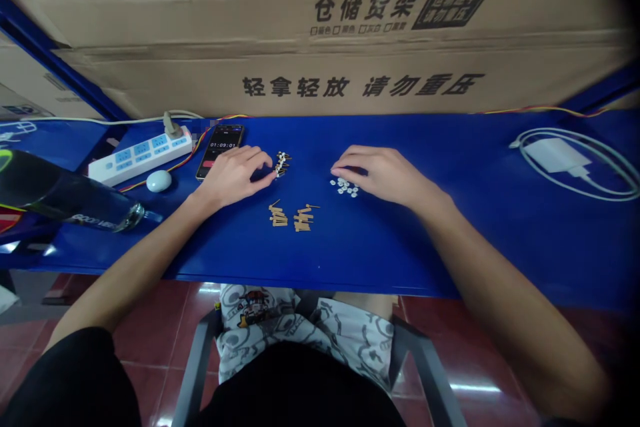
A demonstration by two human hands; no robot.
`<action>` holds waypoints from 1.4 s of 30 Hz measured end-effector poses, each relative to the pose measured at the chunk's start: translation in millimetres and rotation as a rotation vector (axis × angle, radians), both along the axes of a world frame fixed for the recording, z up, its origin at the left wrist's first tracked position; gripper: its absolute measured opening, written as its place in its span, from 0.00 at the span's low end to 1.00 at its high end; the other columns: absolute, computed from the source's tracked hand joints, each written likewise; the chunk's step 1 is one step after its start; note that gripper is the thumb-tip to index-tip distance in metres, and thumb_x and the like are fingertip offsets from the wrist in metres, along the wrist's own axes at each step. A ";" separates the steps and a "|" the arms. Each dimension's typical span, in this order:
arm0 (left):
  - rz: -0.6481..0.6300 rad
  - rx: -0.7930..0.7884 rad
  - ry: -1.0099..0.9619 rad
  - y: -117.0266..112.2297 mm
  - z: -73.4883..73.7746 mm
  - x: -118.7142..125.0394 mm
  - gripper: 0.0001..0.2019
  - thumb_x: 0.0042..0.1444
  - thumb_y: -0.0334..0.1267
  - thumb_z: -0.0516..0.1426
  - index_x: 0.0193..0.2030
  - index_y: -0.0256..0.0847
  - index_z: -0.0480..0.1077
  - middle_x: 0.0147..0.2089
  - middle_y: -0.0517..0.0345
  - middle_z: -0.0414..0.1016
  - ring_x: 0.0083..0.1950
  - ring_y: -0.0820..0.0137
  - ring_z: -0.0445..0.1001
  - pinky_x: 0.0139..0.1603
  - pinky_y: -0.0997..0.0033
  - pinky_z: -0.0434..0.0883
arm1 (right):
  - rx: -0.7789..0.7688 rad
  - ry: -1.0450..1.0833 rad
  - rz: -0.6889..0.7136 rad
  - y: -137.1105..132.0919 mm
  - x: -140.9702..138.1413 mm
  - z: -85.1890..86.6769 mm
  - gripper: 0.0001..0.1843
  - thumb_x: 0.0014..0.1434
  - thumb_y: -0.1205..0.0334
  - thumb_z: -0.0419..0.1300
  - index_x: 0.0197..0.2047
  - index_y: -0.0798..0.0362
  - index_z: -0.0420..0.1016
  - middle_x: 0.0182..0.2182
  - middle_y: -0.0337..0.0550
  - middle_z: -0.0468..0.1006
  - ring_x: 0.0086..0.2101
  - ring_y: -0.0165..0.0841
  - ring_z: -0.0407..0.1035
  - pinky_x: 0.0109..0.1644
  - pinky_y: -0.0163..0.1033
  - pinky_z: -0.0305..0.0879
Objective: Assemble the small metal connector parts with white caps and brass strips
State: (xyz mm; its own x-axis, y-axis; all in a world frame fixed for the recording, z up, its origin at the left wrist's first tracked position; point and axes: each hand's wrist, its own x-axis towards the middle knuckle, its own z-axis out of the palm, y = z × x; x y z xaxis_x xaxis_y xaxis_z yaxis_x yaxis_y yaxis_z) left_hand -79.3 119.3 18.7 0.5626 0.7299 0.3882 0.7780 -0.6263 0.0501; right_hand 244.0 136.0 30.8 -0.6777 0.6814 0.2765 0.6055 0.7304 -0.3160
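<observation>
My left hand [239,175] rests on the blue table, thumb and forefinger apart. Its fingertips are at the edge of a small cluster of white-capped pins [283,161] with dark and brass-coloured shafts. Over a pile of small white round pieces [347,188], the thumb and forefinger of my right hand [377,172] come together at the tips. Whatever they pinch, if anything, is too small to make out. Between the hands and nearer to me lie two little heaps of brass-coloured pins, a left heap [279,216] and a right heap [303,219].
A phone [227,137] showing a timer lies beyond my left hand. Left of it are a white power strip [140,155], a white rounded object [159,181] and a dark bottle [65,190]. A white charger with cable [557,157] sits right. Cardboard [300,33] stands behind the blue table [380,247].
</observation>
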 end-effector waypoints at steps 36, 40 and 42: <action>-0.130 -0.169 -0.086 -2.7 -6.4 5.1 0.12 0.71 0.43 0.53 0.47 0.43 0.77 0.49 0.54 0.79 0.49 0.66 0.79 0.48 0.67 0.76 | 0.079 -0.031 0.036 -7.4 -10.9 -6.0 0.18 0.73 0.55 0.51 0.49 0.47 0.82 0.43 0.45 0.83 0.41 0.40 0.76 0.41 0.44 0.69; -0.078 -0.149 -0.050 -3.2 -7.3 5.2 0.14 0.71 0.46 0.54 0.54 0.42 0.76 0.50 0.53 0.79 0.48 0.65 0.80 0.45 0.68 0.76 | 0.088 -0.032 0.036 -8.8 -13.3 -5.1 0.18 0.73 0.56 0.51 0.50 0.48 0.82 0.43 0.46 0.83 0.41 0.40 0.76 0.42 0.45 0.69; -0.052 -0.142 -0.039 -3.6 -8.2 5.6 0.16 0.71 0.47 0.54 0.57 0.44 0.76 0.51 0.53 0.79 0.47 0.65 0.80 0.42 0.69 0.76 | 0.094 -0.037 0.042 -10.1 -14.5 -4.3 0.18 0.73 0.56 0.51 0.50 0.49 0.82 0.43 0.46 0.83 0.42 0.40 0.76 0.43 0.45 0.70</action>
State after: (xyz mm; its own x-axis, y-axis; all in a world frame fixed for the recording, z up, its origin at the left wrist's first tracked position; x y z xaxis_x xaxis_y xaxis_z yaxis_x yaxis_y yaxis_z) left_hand -73.7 115.7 10.5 0.5877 0.7494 0.3051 0.7405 -0.6501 0.1703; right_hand 229.5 125.9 26.5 -0.7159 0.6245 0.3122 0.5839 0.7807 -0.2226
